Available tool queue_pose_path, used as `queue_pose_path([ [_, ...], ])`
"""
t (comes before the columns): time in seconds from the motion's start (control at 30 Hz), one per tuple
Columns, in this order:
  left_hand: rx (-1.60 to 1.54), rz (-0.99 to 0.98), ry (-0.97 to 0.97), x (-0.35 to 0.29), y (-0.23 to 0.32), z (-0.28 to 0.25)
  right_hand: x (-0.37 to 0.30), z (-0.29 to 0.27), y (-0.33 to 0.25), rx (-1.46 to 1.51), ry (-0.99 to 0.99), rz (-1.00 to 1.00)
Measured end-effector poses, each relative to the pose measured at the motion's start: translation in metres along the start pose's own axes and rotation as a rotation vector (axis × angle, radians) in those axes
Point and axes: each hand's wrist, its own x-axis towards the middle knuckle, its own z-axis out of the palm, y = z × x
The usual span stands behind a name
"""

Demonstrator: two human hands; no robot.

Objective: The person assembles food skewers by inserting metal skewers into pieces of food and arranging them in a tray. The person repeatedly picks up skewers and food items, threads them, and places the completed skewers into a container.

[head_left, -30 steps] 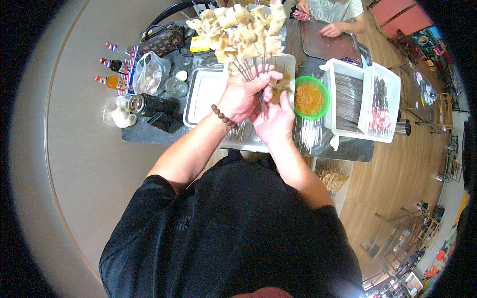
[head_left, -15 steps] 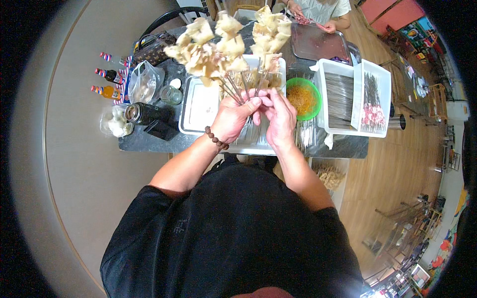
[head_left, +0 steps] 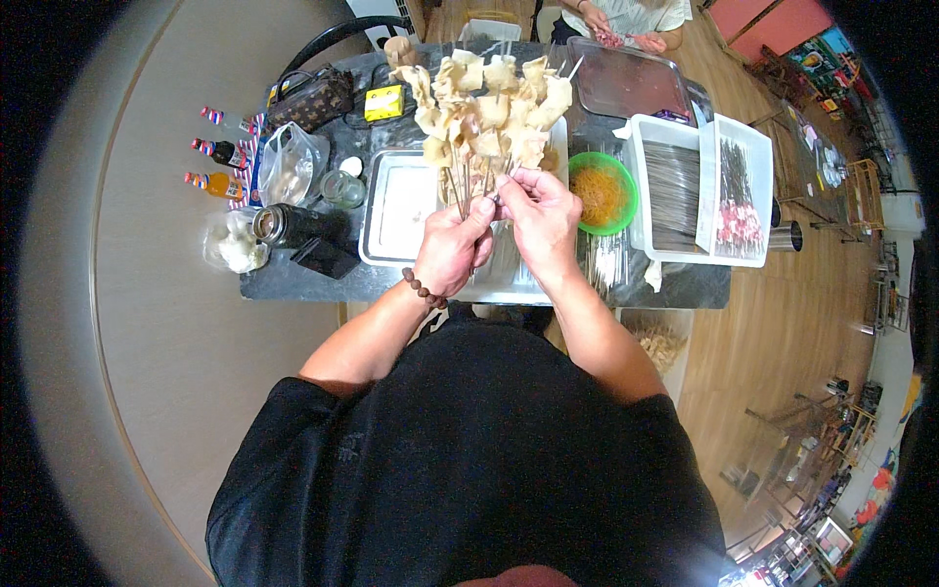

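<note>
Both my hands are up over the table in front of me, close together. My left hand (head_left: 452, 248), with a brown bead bracelet (head_left: 423, 288) on its wrist, is closed round the lower sticks of a bunch of skewers (head_left: 489, 117). Pale, folded, sheet-like food pieces are threaded on their upper ends, fanning away from me. Beside it, my right hand (head_left: 543, 220) pinches the thin sticks with thumb and fingers. Exactly which sticks each hand grips is partly hidden. Beneath the hands lies a white tray (head_left: 509, 291), mostly covered by hands and skewers.
A green bowl (head_left: 631, 196) of orange-yellow shreds stands right, beside white bins (head_left: 641, 245) of metal skewers. Left are an empty-looking white tray (head_left: 367, 230), jar (head_left: 342, 189), dark flask (head_left: 281, 226) and bottles (head_left: 217, 184). Across the table, a person's hands (head_left: 626, 39) work above a metal tray (head_left: 626, 83).
The skewers, earlier in two spread clusters, are now gathered closer together and have shifted right, uncovering a yellow box. My right hand has turned from half-open fingers to a pinch.
</note>
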Motion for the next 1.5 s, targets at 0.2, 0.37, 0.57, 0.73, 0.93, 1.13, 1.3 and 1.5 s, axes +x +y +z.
queue_pose_path([
  [0.2,0.091,0.000,-0.003,-0.004,0.009,-0.005,-0.005,0.001,-0.007,-0.087,-0.014,-0.004],
  [0.37,0.072,0.019,-0.005,-0.006,0.010,-0.008,-0.011,0.001,-0.019,0.308,-0.058,0.133],
  [0.57,0.035,-0.046,-0.027,-0.015,0.012,-0.011,-0.011,-0.007,-0.019,0.488,-0.198,0.358],
  [0.73,0.021,-0.015,-0.103,-0.022,0.014,-0.012,-0.018,-0.006,-0.022,0.479,-0.246,0.346],
  [0.93,-0.009,-0.075,-0.149,-0.027,0.007,-0.017,-0.025,-0.008,-0.019,0.465,-0.298,0.396],
  [1.13,0.115,-0.086,-0.180,-0.027,-0.002,-0.025,-0.031,0.000,-0.028,0.434,-0.197,0.377],
  [1.3,0.053,-0.141,-0.194,-0.033,-0.001,-0.022,-0.035,-0.010,-0.017,0.461,-0.228,0.423],
  [1.5,0.093,-0.168,-0.242,-0.033,-0.002,-0.022,-0.031,-0.010,-0.016,0.508,-0.346,0.510],
])
